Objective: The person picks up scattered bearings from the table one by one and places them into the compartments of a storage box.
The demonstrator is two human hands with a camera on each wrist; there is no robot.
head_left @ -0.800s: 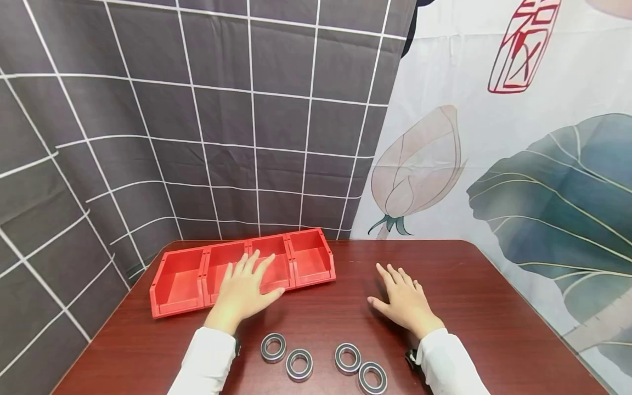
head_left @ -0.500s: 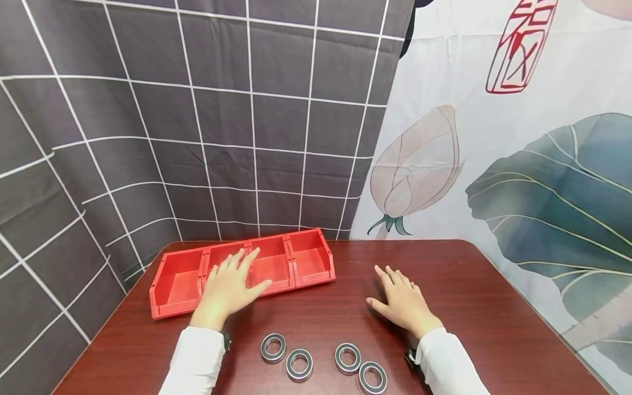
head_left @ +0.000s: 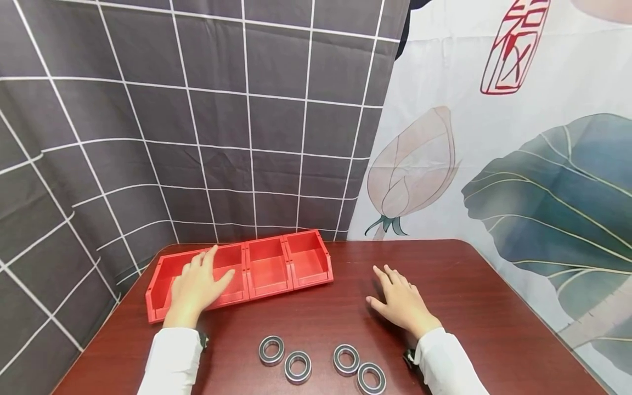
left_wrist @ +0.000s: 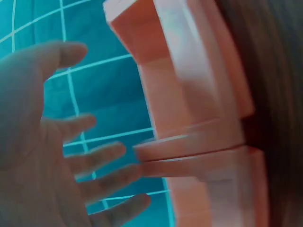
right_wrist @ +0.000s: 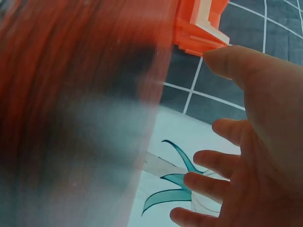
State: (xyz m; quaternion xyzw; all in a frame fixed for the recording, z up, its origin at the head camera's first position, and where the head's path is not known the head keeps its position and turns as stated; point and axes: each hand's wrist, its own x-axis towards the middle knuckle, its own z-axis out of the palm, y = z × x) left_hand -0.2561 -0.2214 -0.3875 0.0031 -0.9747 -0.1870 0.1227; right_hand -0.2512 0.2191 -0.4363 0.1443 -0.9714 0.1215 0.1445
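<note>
A row of red bins (head_left: 269, 287) joined side by side stands at the back left of the table. My left hand (head_left: 193, 288) hovers over the left part of the row, fingers spread, holding nothing; it hides part of the leftmost compartments. In the left wrist view the bins (left_wrist: 203, 137) appear just beyond the fingertips. To the right, my right hand (head_left: 402, 304) is held above the tabletop with fingers extended and nothing in them. Several ring-shaped ball bearings lie near the front in two pairs, a left pair (head_left: 271, 362) and a right pair (head_left: 371, 388).
The dark red wooden table (head_left: 321, 323) has rounded far corners. Behind it hang a grey cloth with white grid lines (head_left: 276, 126) and a white cloth with a lotus print (head_left: 419, 164). A dark wrist strap (head_left: 410, 359) sits at the right cuff.
My left hand has moved left along the row of bins, uncovering the compartments on the right. The right hand stays nearly still, and the bearings keep their places on the table.
</note>
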